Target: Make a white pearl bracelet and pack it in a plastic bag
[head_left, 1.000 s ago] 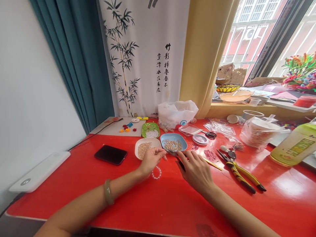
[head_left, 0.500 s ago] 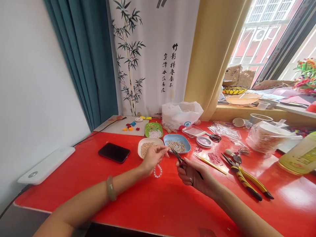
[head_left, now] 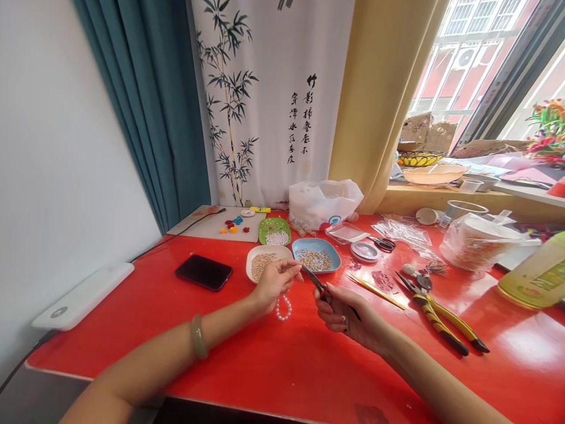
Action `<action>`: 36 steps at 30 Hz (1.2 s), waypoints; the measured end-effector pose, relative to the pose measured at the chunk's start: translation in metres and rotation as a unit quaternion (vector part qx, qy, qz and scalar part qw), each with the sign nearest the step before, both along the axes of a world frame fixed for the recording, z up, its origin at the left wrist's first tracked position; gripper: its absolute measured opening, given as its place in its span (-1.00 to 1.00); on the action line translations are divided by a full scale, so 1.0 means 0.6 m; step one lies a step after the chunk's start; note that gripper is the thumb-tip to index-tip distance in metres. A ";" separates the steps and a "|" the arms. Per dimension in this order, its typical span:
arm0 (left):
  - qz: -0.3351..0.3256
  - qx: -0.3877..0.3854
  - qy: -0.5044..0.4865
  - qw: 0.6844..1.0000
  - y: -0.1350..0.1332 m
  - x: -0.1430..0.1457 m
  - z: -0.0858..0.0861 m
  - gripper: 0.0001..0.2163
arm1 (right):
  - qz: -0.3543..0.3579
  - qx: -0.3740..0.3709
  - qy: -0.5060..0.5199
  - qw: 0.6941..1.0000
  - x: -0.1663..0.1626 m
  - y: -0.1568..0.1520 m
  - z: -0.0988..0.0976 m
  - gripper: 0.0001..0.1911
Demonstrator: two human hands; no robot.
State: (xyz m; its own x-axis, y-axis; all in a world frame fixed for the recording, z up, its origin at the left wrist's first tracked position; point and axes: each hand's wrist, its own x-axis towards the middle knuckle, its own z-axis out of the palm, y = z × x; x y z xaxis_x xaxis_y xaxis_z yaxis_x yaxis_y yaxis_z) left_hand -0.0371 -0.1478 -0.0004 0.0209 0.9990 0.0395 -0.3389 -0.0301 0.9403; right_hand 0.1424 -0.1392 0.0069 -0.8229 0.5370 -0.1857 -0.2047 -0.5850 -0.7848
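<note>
Slim black pliers (head_left: 318,284) lowered slightly, right hand (head_left: 346,309) gripping, left hand (head_left: 274,281) pinching round pearl strand (head_left: 283,307)

A red table (head_left: 273,365) is seen. Beads are held in white (head_left: 252,260), blue (head_left: 332,255) and green (head_left: 263,231) dishes. The phone (head_left: 203,272) is black, the plier handles (head_left: 445,327) yellow-black.

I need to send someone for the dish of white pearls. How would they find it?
On the red table, look just in front of the bamboo hanging. Three small dishes cluster there; the pearl dish is the rear one, the only green dish, behind the white dish and blue dish.
</note>
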 end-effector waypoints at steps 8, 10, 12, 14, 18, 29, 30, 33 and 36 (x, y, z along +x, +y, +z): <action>-0.007 -0.005 -0.012 1.000 -0.003 0.000 0.000 -0.74 | -0.006 0.006 -0.004 1.000 0.000 -0.002 0.004 -0.75; -0.011 -0.003 -0.011 1.000 -0.003 0.000 0.000 -0.75 | -0.008 0.007 -0.007 1.000 0.000 -0.003 0.005 -0.76; -0.014 0.000 -0.011 1.000 -0.003 -0.001 0.000 -0.75 | -0.010 0.010 -0.011 1.000 0.001 -0.003 0.005 -0.76; -0.016 0.001 -0.012 1.000 -0.002 -0.002 0.001 -0.76 | -0.008 0.011 -0.015 1.000 0.002 -0.002 0.004 -0.76; -0.016 0.000 -0.011 1.000 -0.002 -0.002 0.001 -0.77 | -0.008 0.016 -0.016 1.000 0.004 0.001 -0.001 -0.76; -0.019 -0.002 -0.003 1.000 -0.003 -0.003 0.000 -0.77 | -0.047 0.082 -0.055 0.994 0.001 -0.003 0.007 -0.75; -0.020 -0.003 -0.004 1.000 -0.004 -0.003 0.002 -0.77 | -0.050 0.087 -0.059 0.993 0.001 -0.004 0.008 -0.75; -0.022 -0.011 -0.004 1.000 -0.005 -0.002 0.005 -0.76 | -0.056 0.098 -0.070 0.991 0.001 -0.005 0.008 -0.75; -0.024 -0.014 -0.008 1.000 -0.005 -0.002 0.006 -0.76 | -0.059 0.106 -0.077 0.990 0.001 -0.005 0.008 -0.76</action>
State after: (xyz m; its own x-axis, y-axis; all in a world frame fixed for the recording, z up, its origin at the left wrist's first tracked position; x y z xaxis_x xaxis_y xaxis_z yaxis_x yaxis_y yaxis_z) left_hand -0.0383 -0.1510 0.0034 0.0680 0.9976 0.0117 -0.3542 0.0132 0.9351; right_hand 0.1430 -0.1420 0.0116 -0.7233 0.6674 -0.1770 -0.1301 -0.3835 -0.9144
